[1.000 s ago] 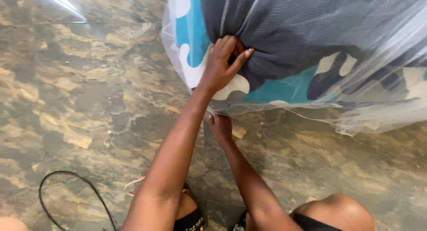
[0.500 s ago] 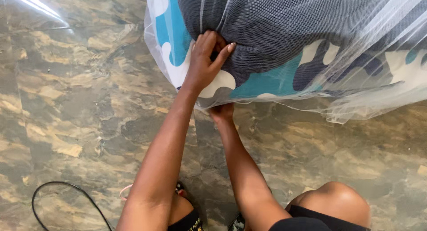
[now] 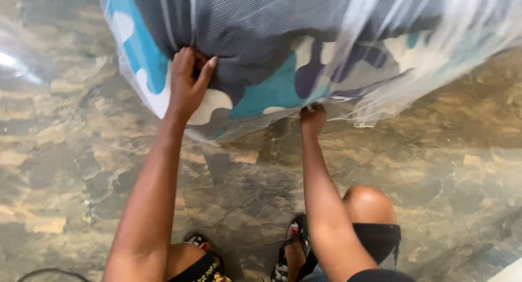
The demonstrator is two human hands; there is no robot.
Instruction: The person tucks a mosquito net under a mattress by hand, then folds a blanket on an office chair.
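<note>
A mattress (image 3: 283, 43) with a dark grey mesh side and a blue, white and navy patterned cover fills the top of the head view. A sheer white net (image 3: 402, 81) drapes over it and hangs past its lower edge. My left hand (image 3: 187, 86) presses on the mattress corner, fingers gripping the fabric at the grey edge. My right hand (image 3: 312, 118) reaches under the lower edge and pinches the net and cover there; its fingertips are hidden.
Brown and grey marbled floor (image 3: 81, 151) spreads all around. My bent knees (image 3: 370, 203) and patterned sandals (image 3: 291, 249) are at the bottom. A black cable (image 3: 49, 272) curls at the lower left corner.
My right hand has shifted to the right along the mattress's lower edge. My left hand keeps its grip on the corner. The view has moved closer and leftward.
</note>
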